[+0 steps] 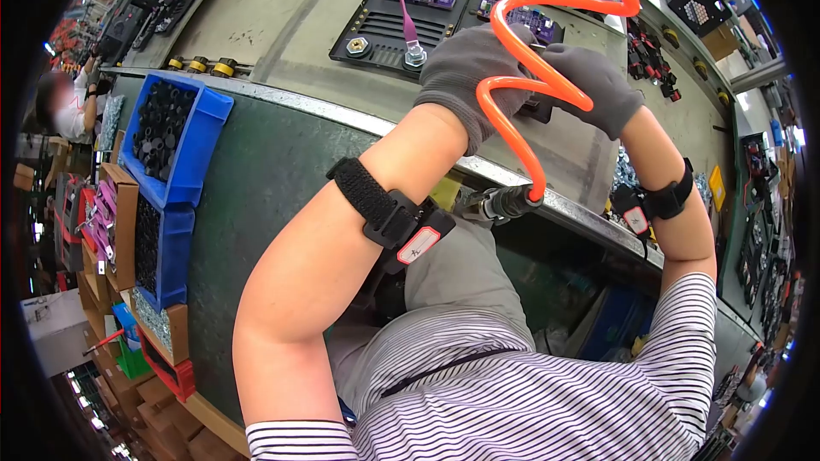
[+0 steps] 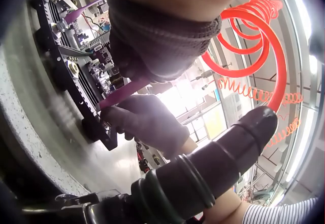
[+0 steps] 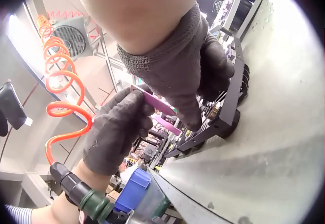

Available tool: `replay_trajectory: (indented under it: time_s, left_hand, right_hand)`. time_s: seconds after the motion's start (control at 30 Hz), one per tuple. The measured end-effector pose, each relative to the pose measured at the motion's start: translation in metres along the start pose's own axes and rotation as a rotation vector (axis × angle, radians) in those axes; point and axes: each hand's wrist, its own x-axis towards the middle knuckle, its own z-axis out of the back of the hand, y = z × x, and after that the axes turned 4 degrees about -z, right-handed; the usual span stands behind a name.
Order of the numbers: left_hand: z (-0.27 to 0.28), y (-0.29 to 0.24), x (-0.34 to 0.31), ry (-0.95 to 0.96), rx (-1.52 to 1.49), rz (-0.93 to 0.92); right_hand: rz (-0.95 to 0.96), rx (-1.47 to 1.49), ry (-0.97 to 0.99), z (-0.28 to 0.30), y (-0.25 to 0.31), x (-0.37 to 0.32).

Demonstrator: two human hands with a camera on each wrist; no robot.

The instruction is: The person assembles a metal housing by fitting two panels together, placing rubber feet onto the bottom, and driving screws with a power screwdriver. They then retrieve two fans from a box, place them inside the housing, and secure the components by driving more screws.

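Both hands wear dark grey gloves. My left hand [image 3: 114,132] pinches a flat purple strip [image 3: 158,102] by its near end; the strip slants down to a black slotted plate [image 2: 84,89]. At the strip's far end are the fingers of my right hand [image 2: 150,122], right by the plate's edge; what they hold is hidden, and I cannot tell. That plate carries a purple circuit board [image 1: 538,24], partly behind the hands. Left of it, a similar black plate [image 1: 348,34] bears another board, a brass-coloured nut [image 1: 358,46] and a second purple strip [image 1: 408,27] ending at a large hex nut.
An orange coiled hose [image 1: 512,90] loops over both hands, down to a black connector [image 1: 504,203] at the bench's metal edge. Blue bins [image 1: 192,141] of black parts stand at left. Black parts [image 1: 653,60] lie at right. Another person [image 1: 73,107] is far left.
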Motion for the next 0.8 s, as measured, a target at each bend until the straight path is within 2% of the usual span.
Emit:
replay_trajectory:
  time_s: [0.07, 0.1, 0.17, 0.2, 0.27, 0.3, 0.37, 0.4, 0.47, 0.5, 0.53, 0.6, 0.7, 0.73, 0.8]
  left_hand:
    - [0.000, 0.001, -0.001, 0.039, 0.009, 0.040]
    - [-0.002, 0.002, -0.001, 0.008, -0.026, -0.006]
    - [-0.004, 0.003, 0.001, -0.026, -0.060, -0.058]
    - [-0.003, 0.001, 0.001, 0.001, -0.040, -0.019]
    - [-0.001, 0.000, 0.001, 0.021, -0.016, 0.027]
    - [-0.001, 0.000, 0.001, 0.033, 0.018, 0.034]
    - [-0.001, 0.002, -0.003, 0.045, 0.050, 0.049]
    - [0.000, 0.002, -0.005, 0.034, 0.055, 0.045]
    - [0.004, 0.003, -0.010, 0.016, 0.066, 0.028]
    - [0.008, 0.009, -0.015, 0.034, 0.049, 0.018]
    - [0.014, 0.014, -0.021, 0.039, 0.050, 0.018]
    - [0.031, 0.025, -0.041, 0.082, 0.098, 0.095]
    - [0.058, 0.054, -0.079, 0.250, 0.222, 0.232]
    - [0.063, 0.064, -0.091, 0.251, 0.224, 0.234]
    - [0.061, 0.084, -0.114, 0.238, 0.363, 0.153]
  right_hand:
    - [0.147, 0.294, 0.047, 0.000, -0.002, -0.001]
    - [0.144, 0.295, 0.048, 0.000, 0.000, 0.000]
    - [-0.220, 0.058, 0.156, 0.002, 0.008, 0.004]
    - [-0.221, 0.057, 0.155, 0.001, 0.009, 0.004]
    - [-0.218, -0.186, 0.013, -0.003, 0.013, 0.003]
    - [-0.209, -0.186, 0.014, 0.000, 0.016, 0.000]
    - [0.101, 0.211, -0.029, 0.008, 0.018, -0.008]
    - [0.101, 0.214, -0.024, 0.008, 0.019, -0.008]
    - [-0.103, 0.157, 0.152, 0.008, 0.022, -0.008]
    - [-0.270, 0.048, 0.232, 0.016, 0.031, -0.004]
    - [-0.273, 0.052, 0.233, 0.011, 0.029, -0.006]
    - [-0.303, -0.027, 0.041, -0.001, 0.018, -0.012]
    - [-0.316, 0.140, 0.048, 0.006, 0.023, -0.038]
    - [-0.328, 0.219, 0.057, 0.008, 0.029, -0.051]
    - [-0.267, 0.785, 0.277, -0.009, 0.026, -0.082]
